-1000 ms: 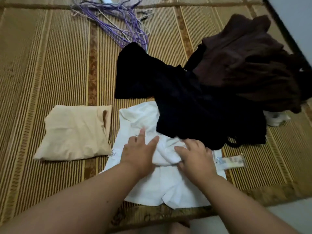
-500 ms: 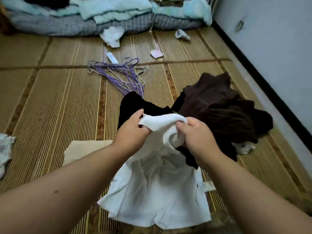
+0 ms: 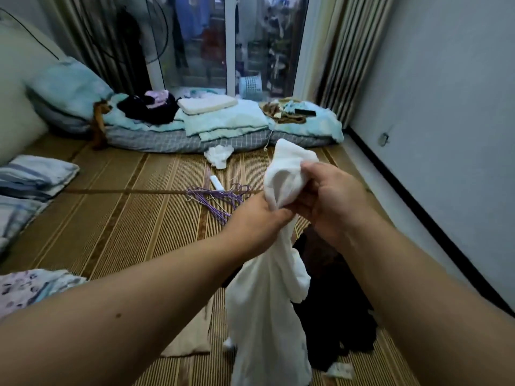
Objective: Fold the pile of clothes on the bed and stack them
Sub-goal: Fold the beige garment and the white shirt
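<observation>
Left hand (image 3: 257, 218), right hand (image 3: 331, 201), gripping white garment (image 3: 267, 316)

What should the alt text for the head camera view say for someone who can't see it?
A person's left hand and right hand grip the top of a white garment, holding it up above a woven mat. A dark clothes pile lies to its right, a folded beige garment to its left, purple hangers farther back.

Two hands (image 3: 256, 221) (image 3: 334, 201) — one white garment (image 3: 264, 316), one dark pile (image 3: 337, 316)
</observation>
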